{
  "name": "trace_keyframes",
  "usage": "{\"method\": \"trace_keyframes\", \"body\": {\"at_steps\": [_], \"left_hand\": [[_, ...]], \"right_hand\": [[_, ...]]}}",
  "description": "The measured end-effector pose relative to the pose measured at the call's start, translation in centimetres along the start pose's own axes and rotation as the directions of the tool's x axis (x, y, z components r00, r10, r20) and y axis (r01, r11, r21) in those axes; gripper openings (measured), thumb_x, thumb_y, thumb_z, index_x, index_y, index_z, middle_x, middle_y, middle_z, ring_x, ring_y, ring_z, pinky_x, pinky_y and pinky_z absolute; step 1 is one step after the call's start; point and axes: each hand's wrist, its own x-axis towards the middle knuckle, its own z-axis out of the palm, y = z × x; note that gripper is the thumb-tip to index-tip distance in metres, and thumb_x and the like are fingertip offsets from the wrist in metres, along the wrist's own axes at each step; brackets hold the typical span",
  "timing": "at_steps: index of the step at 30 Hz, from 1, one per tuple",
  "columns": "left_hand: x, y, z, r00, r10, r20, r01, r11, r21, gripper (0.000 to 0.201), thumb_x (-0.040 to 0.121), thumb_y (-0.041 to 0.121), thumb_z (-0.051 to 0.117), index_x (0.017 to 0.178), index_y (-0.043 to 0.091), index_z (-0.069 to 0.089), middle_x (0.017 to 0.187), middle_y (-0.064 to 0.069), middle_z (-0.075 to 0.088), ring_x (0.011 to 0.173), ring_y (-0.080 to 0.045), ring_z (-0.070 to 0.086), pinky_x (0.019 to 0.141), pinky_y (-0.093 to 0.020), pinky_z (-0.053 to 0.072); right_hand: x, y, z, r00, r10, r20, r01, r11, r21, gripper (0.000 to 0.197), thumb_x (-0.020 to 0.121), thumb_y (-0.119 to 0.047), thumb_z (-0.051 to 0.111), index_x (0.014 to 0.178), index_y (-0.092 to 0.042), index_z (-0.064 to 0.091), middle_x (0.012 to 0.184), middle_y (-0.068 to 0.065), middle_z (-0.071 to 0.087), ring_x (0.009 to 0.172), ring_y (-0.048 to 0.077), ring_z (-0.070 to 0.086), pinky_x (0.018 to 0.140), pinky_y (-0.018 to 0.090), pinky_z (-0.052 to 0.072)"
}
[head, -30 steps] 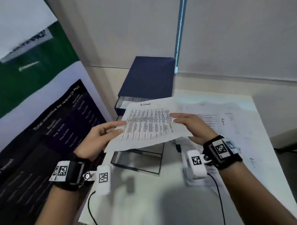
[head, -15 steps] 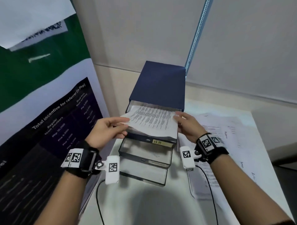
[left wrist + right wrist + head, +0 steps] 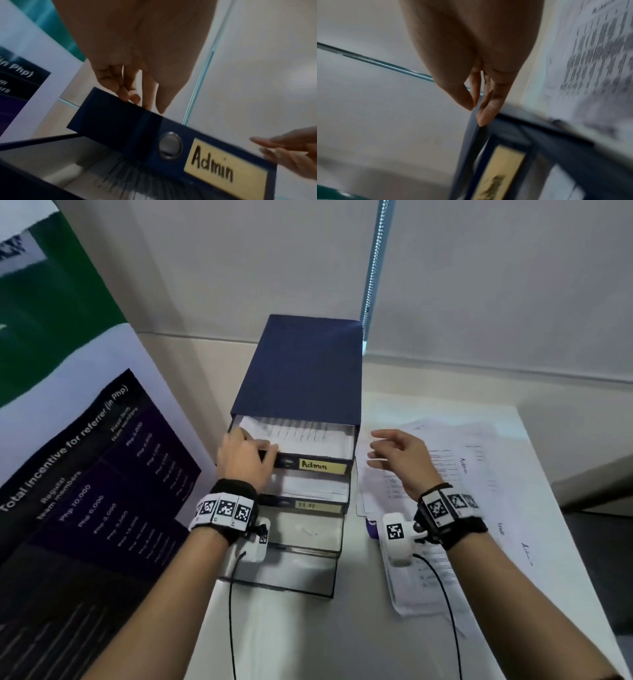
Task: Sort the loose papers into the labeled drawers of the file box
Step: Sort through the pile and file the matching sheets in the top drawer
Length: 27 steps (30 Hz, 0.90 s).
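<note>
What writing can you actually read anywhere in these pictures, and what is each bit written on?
"Admin": yellow label on the top drawer of the file box.
"Total incentive for referrer (in Php)": poster on the left.
"Php 10,000": same poster; its other amounts are blurred.
"Admin": handwritten on a loose paper on the table.
Second drawer's label: too blurred to read.
Printed text on the papers: too small.

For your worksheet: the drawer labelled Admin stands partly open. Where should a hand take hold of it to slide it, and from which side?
Grip the top lip of the Admin drawer front panel, coming from the front and above. The drawer is open, so fingers can hook over that edge, as the left hand does at its left end. The round metal ring beside the label may also serve.
</note>
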Motion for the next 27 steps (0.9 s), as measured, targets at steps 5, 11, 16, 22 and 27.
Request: {"method": "trace_keyframes", "body": {"at_steps": [5,11,16,22,27], "left_hand": [[0.6,1.9,1.8,0.994,-0.090,-0.061,0.103,0.961,0.256,0.047,0.095,0.050,0.047,0.109,0.016,0.076,0.137,-0.025,0.040,0.124,-0.043,0.038,0.101,-0.052,0.038],[-1.5,9.7,1.4,0.942,0.262,-0.210,-0.255,0.965,0.063,0.042,0.086,0.031,0.066,0.127,0.021,0.060,0.158,-0.026,0.013,0.145,-0.043,0.016,0.116,-0.052,0.023],[-4.1,15.5,8.6,0.732,0.681,0.036,-0.639,0.703,-0.314,0.019,0.089,0.020,0.063,0.106,0.018,0.070,0.140,-0.011,0.045,0.130,-0.027,0.043,0.106,-0.043,0.040],[-5.9,15.0,22.3,0.689,0.259,0.677,-0.315,0.948,-0.042,0.072,0.091,0.032,0.065,0.152,0.018,0.029,0.164,-0.012,0.008,0.150,-0.027,0.013,0.122,-0.033,0.018],[-7.2,14.5,25.9,0.687,0.063,0.723,-0.237,0.961,0.141,0.083,0.095,0.048,0.051,0.158,0.023,0.003,0.165,-0.010,-0.007,0.152,-0.029,0.001,0.122,-0.045,0.013]], "right_hand": [[3.3,8.9,-8.5,0.998,0.066,-0.024,-0.061,0.639,-0.767,0.039,0.090,-0.021,0.064,0.128,-0.015,0.060,0.128,0.009,0.063,0.118,0.027,0.059,0.104,0.040,0.045],[2.8,17.8,-14.7,0.931,0.303,0.202,0.190,0.067,-0.979,0.063,0.101,-0.042,0.035,0.156,-0.022,0.013,0.165,0.003,0.001,0.151,0.029,0.010,0.117,0.050,0.026],[-1.1,19.7,-16.4,0.902,0.267,0.340,0.338,0.056,-0.940,0.081,0.078,-0.056,0.002,0.143,-0.032,0.044,0.162,-0.005,0.020,0.148,0.023,0.023,0.116,0.043,0.021],[-2.7,19.7,-20.7,0.975,0.118,0.189,0.158,0.227,-0.961,0.052,0.100,-0.050,0.037,0.081,-0.019,0.073,0.078,-0.006,0.072,0.072,0.010,0.065,0.087,0.030,0.048],[-1.2,19.3,-23.9,0.949,0.133,-0.286,-0.312,0.541,-0.781,0.037,0.091,-0.043,0.060,0.113,-0.013,0.065,0.100,0.009,0.067,0.092,0.023,0.065,0.079,0.029,0.051]]}}
